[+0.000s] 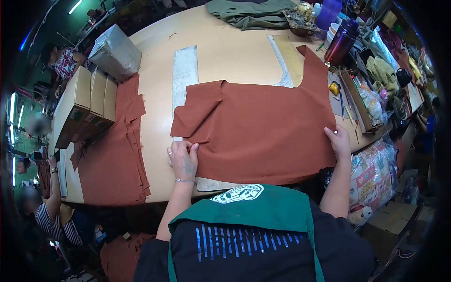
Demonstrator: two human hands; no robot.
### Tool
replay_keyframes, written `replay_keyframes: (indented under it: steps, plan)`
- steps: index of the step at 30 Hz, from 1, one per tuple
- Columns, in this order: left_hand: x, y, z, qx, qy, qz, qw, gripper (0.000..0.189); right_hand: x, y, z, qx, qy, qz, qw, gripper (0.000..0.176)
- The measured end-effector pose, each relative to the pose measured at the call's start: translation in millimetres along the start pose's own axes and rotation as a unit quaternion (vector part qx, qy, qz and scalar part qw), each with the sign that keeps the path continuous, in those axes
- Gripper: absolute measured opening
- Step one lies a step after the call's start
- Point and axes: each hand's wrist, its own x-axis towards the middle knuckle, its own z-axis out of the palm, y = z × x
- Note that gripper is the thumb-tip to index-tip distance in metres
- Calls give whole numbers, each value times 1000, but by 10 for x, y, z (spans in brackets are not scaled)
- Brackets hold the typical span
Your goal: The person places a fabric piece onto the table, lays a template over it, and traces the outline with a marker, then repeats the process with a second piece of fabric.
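A large rust-red cloth piece (268, 127) lies across the table, its left part folded over in creases. My left hand (183, 160) pinches the cloth's lower left edge. At the right edge, my right hand (339, 141) grips the cloth between thumb and fingers, with a small white tip showing there. Partly under the cloth is a pale pattern piece (185, 70) at the left. Another pale pattern piece (283, 66) shows behind the cloth, beside a tan sheet (292, 54). A grey-white edge of a board (211, 184) sticks out below the cloth.
Stacked rust-red cloth (112, 160) lies at the left beside cardboard boxes (89, 101) and a wrapped box (115, 51). Green cloth (249, 13) is at the back. A dark bottle (341, 42) and a tool box (357, 101) stand right. Other people are at the left.
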Motion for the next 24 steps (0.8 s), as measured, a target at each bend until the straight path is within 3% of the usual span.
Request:
replay_keyframes:
  steps: [2, 3, 5, 6, 7, 9, 11, 12, 13, 14, 15, 16, 17, 18, 21, 24]
  plan:
    - [94, -67, 73, 20, -4, 43, 999, 21, 109, 171, -2, -135, 19, -31, 990, 22]
    - [150, -113, 27, -128, -32, 16, 991, 21, 54, 30, 59, -62, 12, -59, 996, 21]
    - [296, -171, -157, -413, -84, -31, 907, 20, -199, -491, 130, 88, 0, -114, 990, 20]
    - [291, 1, -510, -484, -65, -61, 870, 18, -314, -687, -26, 97, -19, -96, 991, 20]
    - [271, 228, -958, -553, -48, -92, 827, 17, -424, -847, -64, 264, -1, -162, 951, 22]
    - [269, 478, -1379, -677, 63, -49, 732, 16, -450, -1122, -204, 388, 29, -178, 904, 22]
    - [556, -108, -1309, -397, 106, 114, 905, 17, -214, -1430, -25, 384, 5, -166, 909, 23]
    - [802, -200, -1265, 25, 206, 344, 916, 19, 97, -1439, 40, 317, -35, -141, 937, 25]
    - [1083, -364, -1043, -288, 73, 210, 932, 21, 421, -1458, 198, 311, -93, -112, 939, 28]
    - [1365, -527, -821, -597, 44, 37, 800, 24, 746, -1479, 355, 299, -151, -84, 938, 32]
    - [1675, -454, -814, -558, 117, 19, 821, 24, 760, -1801, 544, 265, -116, -104, 952, 31]
    - [2453, -1127, -738, -340, 99, 47, 934, 18, 1052, -1948, 570, 257, -116, -131, 950, 31]
    - [2121, -311, -1218, -529, 192, 44, 825, 13, 1263, -2058, 578, 248, -115, -157, 949, 30]
    - [2256, -194, -1475, -622, 202, 89, 751, 10, 1151, -2288, 532, 300, -152, -183, 924, 29]
    - [2255, -21, -2175, -634, 214, 86, 738, 10, 882, -2803, 346, 343, -198, -254, 882, 27]
    - [2118, -126, -2299, -634, 200, 104, 740, 17, 810, -2774, 347, 315, -166, -247, 901, 29]
